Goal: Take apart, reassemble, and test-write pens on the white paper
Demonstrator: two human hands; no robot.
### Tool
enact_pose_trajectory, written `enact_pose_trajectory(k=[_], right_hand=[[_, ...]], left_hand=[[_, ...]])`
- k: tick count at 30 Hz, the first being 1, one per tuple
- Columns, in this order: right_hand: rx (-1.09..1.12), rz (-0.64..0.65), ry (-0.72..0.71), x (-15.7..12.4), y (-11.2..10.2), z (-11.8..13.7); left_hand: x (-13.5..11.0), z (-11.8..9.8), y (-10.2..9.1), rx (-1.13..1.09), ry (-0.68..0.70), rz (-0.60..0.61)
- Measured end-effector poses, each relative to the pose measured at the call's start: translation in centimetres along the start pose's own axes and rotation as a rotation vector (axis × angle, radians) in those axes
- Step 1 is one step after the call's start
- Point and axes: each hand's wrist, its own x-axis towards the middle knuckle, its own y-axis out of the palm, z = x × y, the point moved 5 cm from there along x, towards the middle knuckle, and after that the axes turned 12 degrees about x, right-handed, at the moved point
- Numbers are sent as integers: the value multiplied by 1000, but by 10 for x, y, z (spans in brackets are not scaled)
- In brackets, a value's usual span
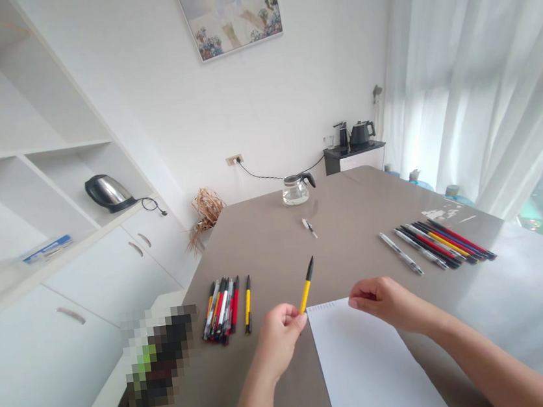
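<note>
A yellow pen (pixel 305 289) with a black tip and clip stands nearly upright, pinched at its lower end by my left hand (pixel 279 336). Over the top right part of a white sheet of paper (pixel 368 362) is my right hand (pixel 383 298), its fingers curled together with no object showing between them. Small marks run along the sheet's top left edge. A bunch of mixed pens (pixel 221 310) lies left of my left hand, with another yellow pen (pixel 248 304) beside it. Beyond my right hand, several pens (pixel 440 243) lie side by side in a slanting row.
Farther up the brown table (pixel 256 238) are a small white-and-black item (pixel 309 227) and a glass pot (pixel 295 191) with clear liquid. A pixelated dark object (pixel 162 360) is at the left edge. White cabinets (pixel 97 269) stand left, curtains (pixel 463 77) right.
</note>
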Motion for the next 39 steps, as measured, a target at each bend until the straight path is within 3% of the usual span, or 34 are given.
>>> enact_pose_trajectory(k=[4, 7, 10, 14, 16, 19, 24, 30, 33, 39], right_hand=[[342, 3, -79, -3, 24, 21], [480, 61, -73, -5, 36, 27], [568, 177, -19, -9, 39, 30], [512, 470, 68, -20, 48, 31], [483, 512, 92, -22, 49, 29], [488, 427, 118, -17, 45, 22], [484, 330, 130, -9, 30, 12], [287, 186, 34, -5, 25, 11], [250, 157, 7, -4, 27, 10], [327, 160, 95, -3, 21, 4]], left_hand=[[-10, -18, 30, -247, 98, 170], [-14, -25, 39, -312, 141, 250], [-14, -30, 33, -367, 153, 201], [-13, -30, 14, -523, 146, 47], [-12, -28, 11, -569, 144, 45], [-9, -22, 9, -611, 116, 14], [-6, -12, 6, -655, 17, -139], [-5, -5, 8, -647, -24, -214], [-3, -2, 9, -662, -58, -214], [-4, -11, 7, -841, -23, -114]])
